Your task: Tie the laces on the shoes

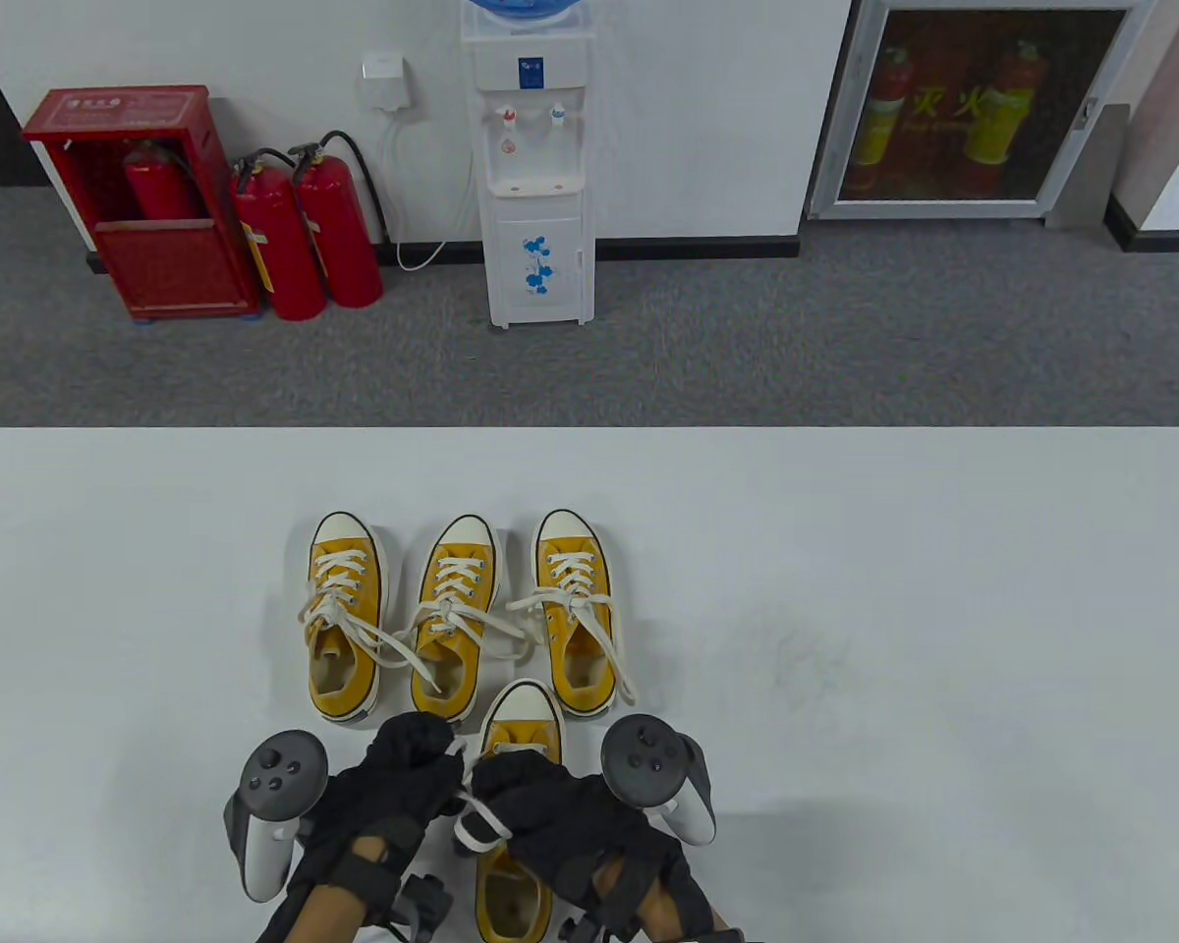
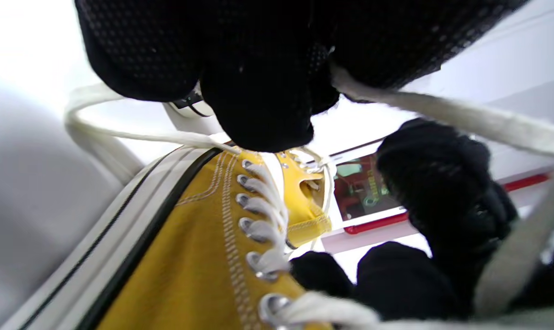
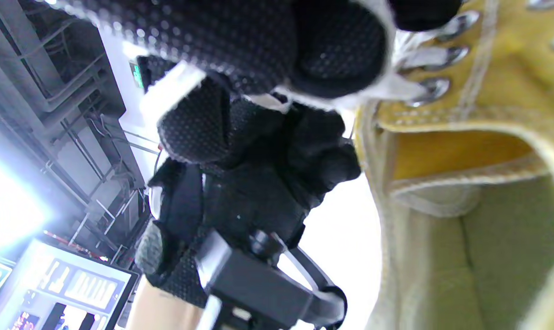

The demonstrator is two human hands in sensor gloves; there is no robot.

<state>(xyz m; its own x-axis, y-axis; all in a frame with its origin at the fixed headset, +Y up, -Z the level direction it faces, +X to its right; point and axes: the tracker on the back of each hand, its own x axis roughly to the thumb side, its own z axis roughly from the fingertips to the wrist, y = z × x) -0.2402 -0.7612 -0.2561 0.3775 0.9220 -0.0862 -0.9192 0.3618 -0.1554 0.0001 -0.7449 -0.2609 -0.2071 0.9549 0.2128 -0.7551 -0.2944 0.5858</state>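
The near shoe, just in front of the tied row of three, is being knotted: white lace is pinched by left hand and right hand. Loops must be drawn apart next.

White table in front; grey carpet beyond. White wall with water dispenser, red extinguisher cabinet, two extinguishers, glazed cabinet.
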